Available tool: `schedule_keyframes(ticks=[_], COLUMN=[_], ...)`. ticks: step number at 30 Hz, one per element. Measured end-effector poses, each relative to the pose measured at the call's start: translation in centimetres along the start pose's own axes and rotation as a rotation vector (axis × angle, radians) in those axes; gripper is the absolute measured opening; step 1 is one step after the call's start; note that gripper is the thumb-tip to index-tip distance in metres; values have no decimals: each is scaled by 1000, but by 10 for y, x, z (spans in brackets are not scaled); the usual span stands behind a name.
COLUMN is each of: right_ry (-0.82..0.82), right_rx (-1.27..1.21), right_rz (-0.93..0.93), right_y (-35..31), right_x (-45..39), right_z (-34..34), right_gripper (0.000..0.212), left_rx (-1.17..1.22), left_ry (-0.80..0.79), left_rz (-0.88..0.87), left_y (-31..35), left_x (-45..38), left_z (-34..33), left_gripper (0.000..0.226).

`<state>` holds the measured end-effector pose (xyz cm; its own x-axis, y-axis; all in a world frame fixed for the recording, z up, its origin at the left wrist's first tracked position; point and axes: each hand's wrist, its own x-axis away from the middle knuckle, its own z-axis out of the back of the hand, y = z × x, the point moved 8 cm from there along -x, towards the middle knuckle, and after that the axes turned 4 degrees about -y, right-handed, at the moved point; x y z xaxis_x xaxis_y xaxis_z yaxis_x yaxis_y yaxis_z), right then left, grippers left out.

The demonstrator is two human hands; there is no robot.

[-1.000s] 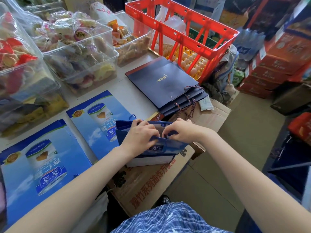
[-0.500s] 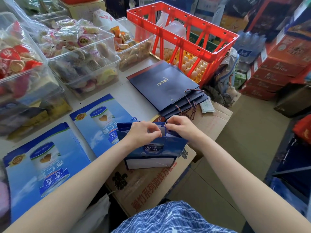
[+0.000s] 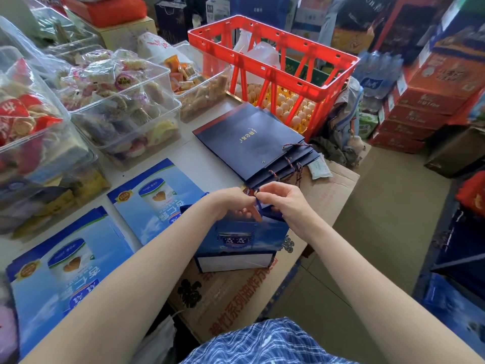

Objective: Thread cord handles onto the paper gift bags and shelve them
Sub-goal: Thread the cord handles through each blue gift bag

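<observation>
Hands, left [image 3: 233, 206] and right [image 3: 283, 203], both pinch a blue cord [image 3: 258, 206] above the bag [image 3: 241, 237] standing on a carton [image 3: 236, 298] at the table's [image 3: 194, 158] near edge; a slipped pinch could unthread the cord or topple the bag.

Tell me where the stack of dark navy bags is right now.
The stack of dark navy bags lies flat at centre of the head view, between the red crate and both hands.
</observation>
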<state>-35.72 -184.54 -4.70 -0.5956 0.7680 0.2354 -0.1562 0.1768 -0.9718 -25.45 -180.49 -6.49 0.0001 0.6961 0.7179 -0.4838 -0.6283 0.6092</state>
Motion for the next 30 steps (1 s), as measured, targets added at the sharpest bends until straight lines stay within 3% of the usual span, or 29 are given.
schedule_keyframes(ticks=[4, 7, 10, 15, 18, 23, 30], right_ry=[-27, -6, 56, 61, 55, -12, -74], right_rx=[-68, 34, 62, 237, 395, 450, 581], right_rz=[-37, -27, -52, -46, -24, -31, -11], right_y=[5, 6, 9, 2, 3, 3, 3], right_x=[4, 2, -4, -13, -17, -16, -20], right_z=[3, 4, 9, 4, 2, -1, -4], right_gripper=[6, 9, 13, 7, 4, 5, 11], left_rx=[219, 343, 442, 188, 66, -69, 194], left_ry=[-114, -55, 56, 384, 490, 530, 481], left_rz=[33, 9, -128, -375, -475, -572, -457], left_y=[-19, -27, -24, -16, -14, -4, -15], left_x=[-8, -11, -5, 15, 19, 25, 11], left_z=[-9, -3, 10, 26, 25, 21, 26], left_gripper=[35, 21, 12, 3, 3, 4, 9])
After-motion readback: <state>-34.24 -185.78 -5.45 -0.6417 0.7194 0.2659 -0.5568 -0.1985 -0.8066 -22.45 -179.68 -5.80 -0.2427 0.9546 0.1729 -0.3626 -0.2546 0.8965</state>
